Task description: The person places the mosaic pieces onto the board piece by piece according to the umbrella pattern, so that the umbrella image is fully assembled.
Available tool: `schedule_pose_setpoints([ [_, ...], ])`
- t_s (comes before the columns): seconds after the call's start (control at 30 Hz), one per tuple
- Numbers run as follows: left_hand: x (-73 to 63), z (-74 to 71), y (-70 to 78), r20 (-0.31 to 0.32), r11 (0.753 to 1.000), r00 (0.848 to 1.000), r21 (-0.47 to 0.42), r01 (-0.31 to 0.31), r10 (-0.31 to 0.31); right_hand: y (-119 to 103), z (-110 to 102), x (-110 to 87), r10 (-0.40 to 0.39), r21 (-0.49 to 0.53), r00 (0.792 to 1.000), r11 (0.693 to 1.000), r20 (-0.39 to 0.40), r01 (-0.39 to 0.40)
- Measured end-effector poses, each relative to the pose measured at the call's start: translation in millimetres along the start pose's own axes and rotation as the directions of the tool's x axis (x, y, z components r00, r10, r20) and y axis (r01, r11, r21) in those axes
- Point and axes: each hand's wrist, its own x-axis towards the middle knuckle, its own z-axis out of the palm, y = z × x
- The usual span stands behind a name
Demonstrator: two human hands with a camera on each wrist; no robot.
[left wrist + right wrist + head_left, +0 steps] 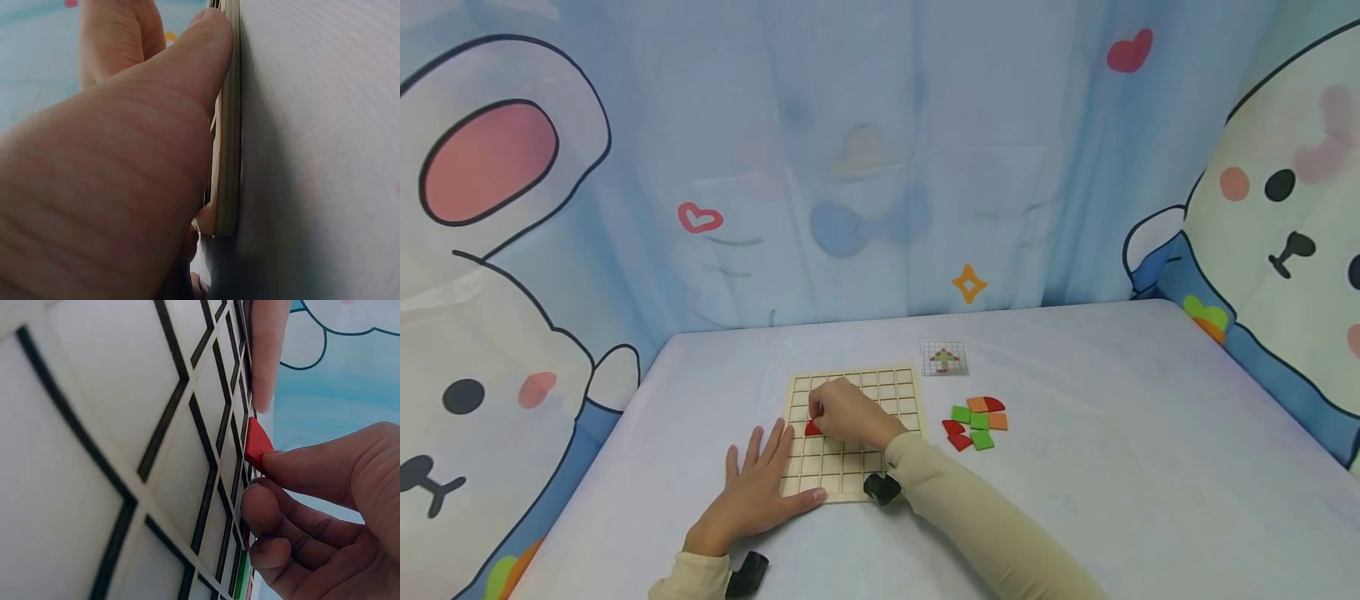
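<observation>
A pale wooden grid board [831, 467] lies on the table. Over its left-middle part, my right hand [852, 414] pinches a red piece with a curved edge [256, 442] between thumb and finger, at the board's surface. My left hand [751, 493] is spread out, fingers along the board's left edge and thumb on its front left corner. In the right wrist view a green piece [242, 575] shows partly behind the curled fingers. Part of the board is hidden under the right hand and forearm.
Right of the board lie several loose pieces: red [960, 442], green [982, 439] and orange [997, 422]. Behind them sits a small pattern card [944, 357] with a coloured figure on a grid. A printed curtain [865, 167] hangs behind the white table [1112, 433].
</observation>
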Motion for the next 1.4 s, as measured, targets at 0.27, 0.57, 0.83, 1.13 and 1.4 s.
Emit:
schedule_pose_setpoints([
  [0.27,0.1,1.0,2.1,0.003,1.0,1.0,-0.002,-0.011,0.011,-0.7,0.2,-3.1,0.035,-0.044,0.999,0.998,0.021,-0.034],
  [0.57,-1.2,1.4,5.3,0.0,1.0,1.0,-0.006,-0.001,0.001,4.8,-7.6,-13.9,0.011,-0.006,1.0,1.0,-0.016,-0.011],
  [0.83,-3.5,-0.7,3.7,0.011,1.0,1.0,-0.013,0.002,-0.002,20.1,-28.1,-33.3,-0.022,0.093,0.996,0.995,-0.086,0.03],
  [1.13,-2.2,2.2,3.3,0.006,1.0,1.0,-0.004,-0.01,0.01,34.9,-51.8,-66.5,-0.016,0.104,0.989,0.994,-0.148,0.032],
  [1.4,-2.6,-0.5,3.5,0.023,1.0,1.0,0.019,-0.003,0.003,54.6,-87.3,-105.7,0.035,0.071,0.967,0.997,-0.253,-0.017],
])
